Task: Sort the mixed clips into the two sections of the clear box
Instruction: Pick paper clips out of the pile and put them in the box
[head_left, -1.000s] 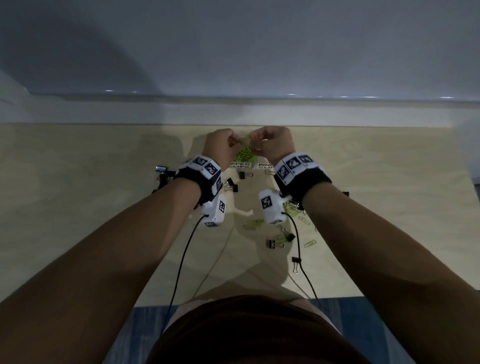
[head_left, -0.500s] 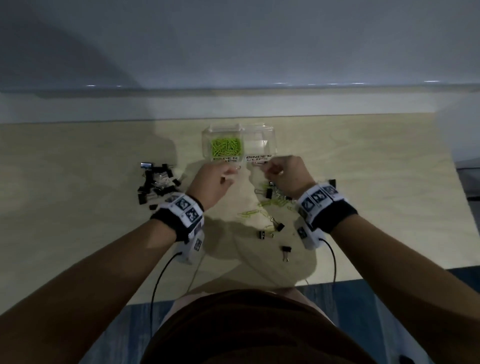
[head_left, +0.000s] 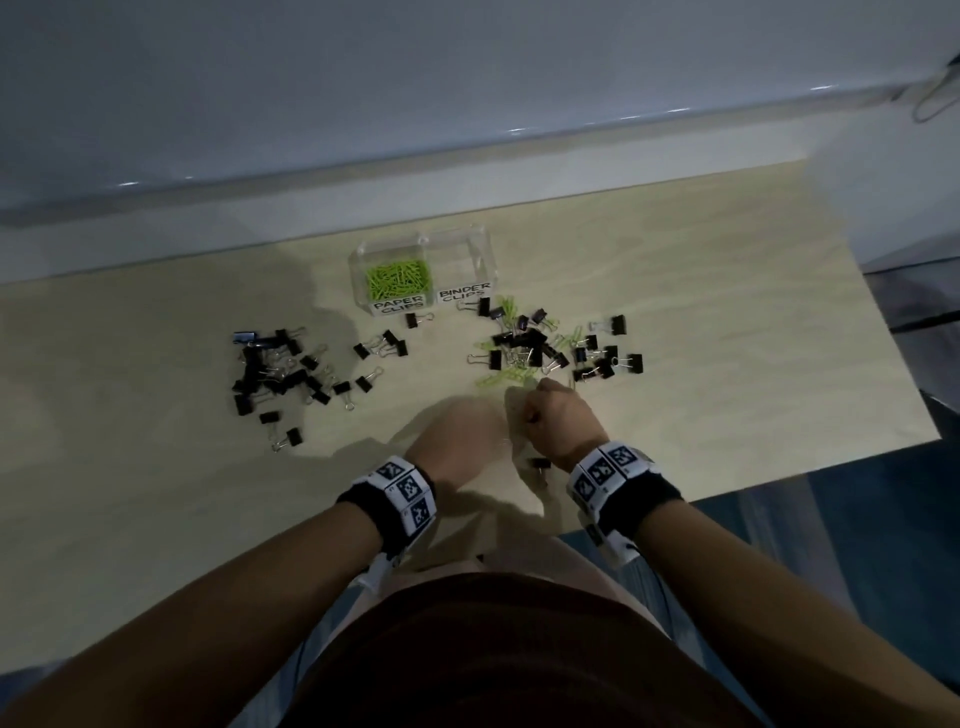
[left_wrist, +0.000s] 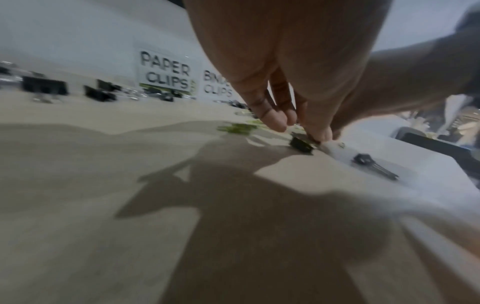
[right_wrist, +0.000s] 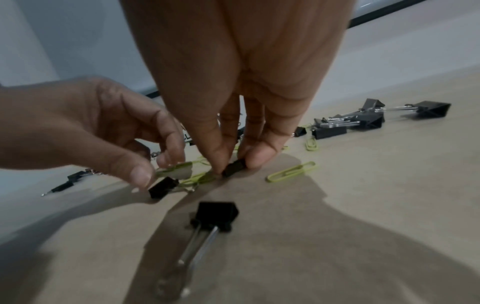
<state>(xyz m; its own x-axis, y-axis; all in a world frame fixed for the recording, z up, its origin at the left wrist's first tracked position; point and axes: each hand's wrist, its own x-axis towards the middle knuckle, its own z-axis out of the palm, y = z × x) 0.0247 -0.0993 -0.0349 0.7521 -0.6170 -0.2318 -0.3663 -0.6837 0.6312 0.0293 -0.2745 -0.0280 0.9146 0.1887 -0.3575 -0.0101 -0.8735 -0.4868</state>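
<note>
The clear box stands at the back. Its left section, labelled PAPER CLIPS, holds green paper clips; its BINDER CLIPS section looks empty. Both hands are low on the table near the front edge. In the right wrist view my right hand pinches a small black binder clip between thumb and finger. My left hand pinches a second black binder clip right beside it. Green paper clips lie tangled between the two.
A pile of black binder clips lies at the left. A mixed heap of binder and paper clips lies right of the box. One loose binder clip and a green paper clip lie close to my fingers. The table's front edge is near.
Both hands drew back from over the box toward the table's front and dropped onto the clips there. Each has taken hold of a black binder clip.
</note>
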